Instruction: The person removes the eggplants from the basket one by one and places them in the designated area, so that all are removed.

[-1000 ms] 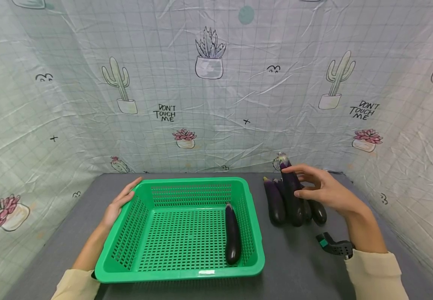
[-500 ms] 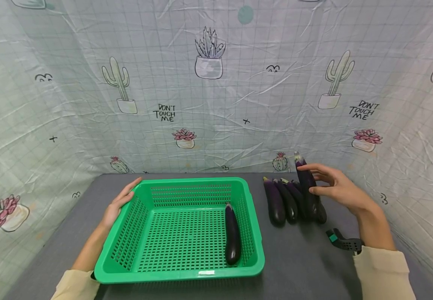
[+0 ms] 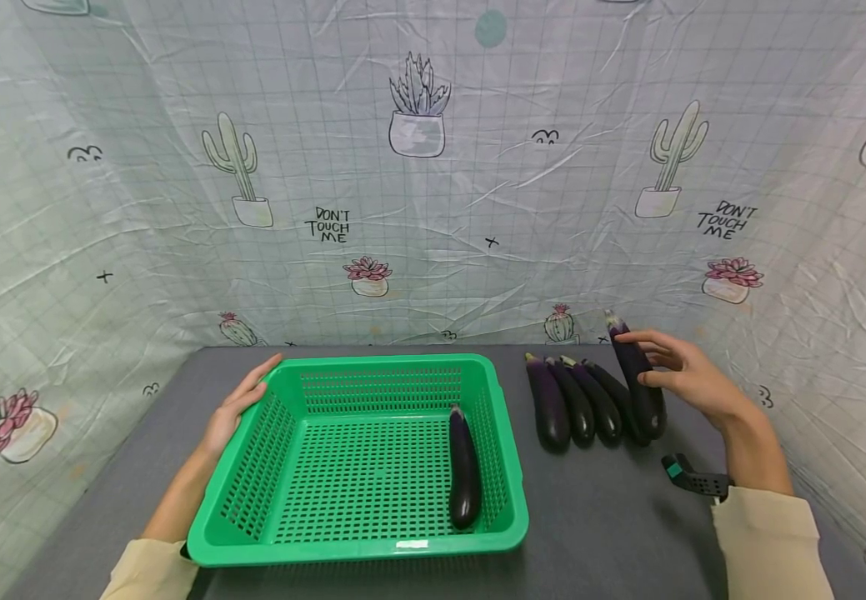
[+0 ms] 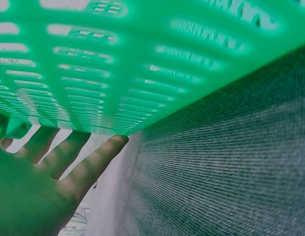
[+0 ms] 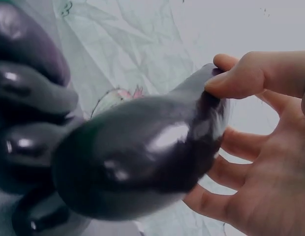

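Note:
My right hand [image 3: 683,373] grips a dark purple eggplant [image 3: 638,387] near its stem end, thumb on one side and fingers on the other. In the right wrist view this eggplant [image 5: 137,157] tilts with its rounded end toward the camera. Just left of it several eggplants [image 3: 581,404] lie side by side in a row on the table. My left hand [image 3: 230,417] rests along the left side of a green plastic basket [image 3: 357,550], fingers extended against its slotted wall in the left wrist view. Inside the basket, at its right, lies one eggplant [image 3: 465,475].
A grey tabletop [image 3: 590,525] carries everything. Behind it and at both sides hangs a pale curtain [image 3: 433,208] printed with potted cactus drawings. The basket's right wall [image 3: 508,458] stands between the eggplant inside and the row outside.
My right hand has moved the held eggplant to the right, past the row, which now shows more fully. My left hand and the basket have stayed in place.

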The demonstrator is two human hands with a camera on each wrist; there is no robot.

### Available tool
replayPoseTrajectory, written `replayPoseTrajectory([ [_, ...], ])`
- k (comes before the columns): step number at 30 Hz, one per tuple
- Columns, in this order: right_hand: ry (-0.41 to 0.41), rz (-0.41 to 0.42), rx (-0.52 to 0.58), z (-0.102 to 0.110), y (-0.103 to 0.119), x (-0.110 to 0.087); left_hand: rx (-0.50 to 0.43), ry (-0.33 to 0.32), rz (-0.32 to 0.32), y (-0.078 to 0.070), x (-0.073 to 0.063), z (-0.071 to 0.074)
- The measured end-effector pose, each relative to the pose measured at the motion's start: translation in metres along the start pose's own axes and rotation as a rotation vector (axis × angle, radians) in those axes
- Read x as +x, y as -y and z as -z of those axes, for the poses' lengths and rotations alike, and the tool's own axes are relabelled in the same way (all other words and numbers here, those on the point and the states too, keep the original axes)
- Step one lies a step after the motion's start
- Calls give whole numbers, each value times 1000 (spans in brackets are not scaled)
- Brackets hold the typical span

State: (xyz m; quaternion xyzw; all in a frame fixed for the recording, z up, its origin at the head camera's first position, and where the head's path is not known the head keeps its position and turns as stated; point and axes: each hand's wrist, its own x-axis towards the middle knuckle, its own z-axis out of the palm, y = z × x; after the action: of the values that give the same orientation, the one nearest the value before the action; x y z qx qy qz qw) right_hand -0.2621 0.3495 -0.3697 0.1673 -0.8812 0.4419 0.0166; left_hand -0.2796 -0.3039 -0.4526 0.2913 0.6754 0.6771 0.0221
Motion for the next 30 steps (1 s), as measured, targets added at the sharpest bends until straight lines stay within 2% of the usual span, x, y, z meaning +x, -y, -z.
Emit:
replayPoseTrajectory([
  [8, -27, -42, -48, 9, -21, -1, 120, -42, -8, -2, 1, -2],
  [21, -69, -90, -79, 6, -62, 4, 99, -37, 4, -3, 1, -2],
  [30, -65, -130, -108, -3, -85, 4, 183, -61, -2, -1, 0, 1],
])
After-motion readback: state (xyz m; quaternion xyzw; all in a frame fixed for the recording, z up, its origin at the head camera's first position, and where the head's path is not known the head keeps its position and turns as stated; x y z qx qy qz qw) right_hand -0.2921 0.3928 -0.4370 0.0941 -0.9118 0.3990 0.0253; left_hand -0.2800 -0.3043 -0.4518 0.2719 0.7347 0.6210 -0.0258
